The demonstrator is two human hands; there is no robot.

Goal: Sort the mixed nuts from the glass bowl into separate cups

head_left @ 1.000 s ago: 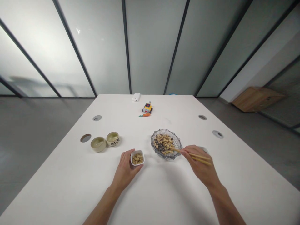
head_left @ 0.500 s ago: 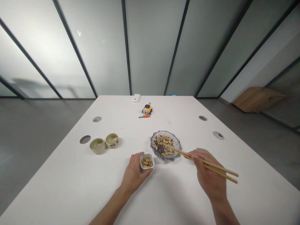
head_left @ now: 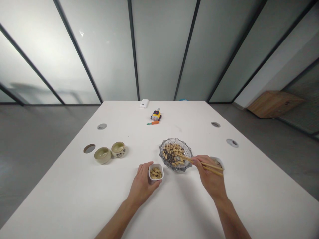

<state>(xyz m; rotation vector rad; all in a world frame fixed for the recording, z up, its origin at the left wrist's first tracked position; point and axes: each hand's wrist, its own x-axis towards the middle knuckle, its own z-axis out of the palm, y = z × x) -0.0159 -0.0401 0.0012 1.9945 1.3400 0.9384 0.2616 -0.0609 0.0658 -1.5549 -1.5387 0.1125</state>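
Peanuts (head_left: 173, 148), pale tan, lie mixed with small dark seeds (head_left: 168, 156) in a scalloped clear-glass bowl (head_left: 189, 154) on the white table (head_left: 74, 199). The grip of the right hand (head_left: 211, 178) pinches light-brown chopsticks (head_left: 185, 158), their tips down at the mix, while the left hand (head_left: 142, 183) clasps a small white square cup (head_left: 163, 172) of peanuts between thumb and fingers, just beside the bowl.

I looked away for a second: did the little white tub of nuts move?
Yes, the white tub in the left hand moved right, closer to the glass bowl.
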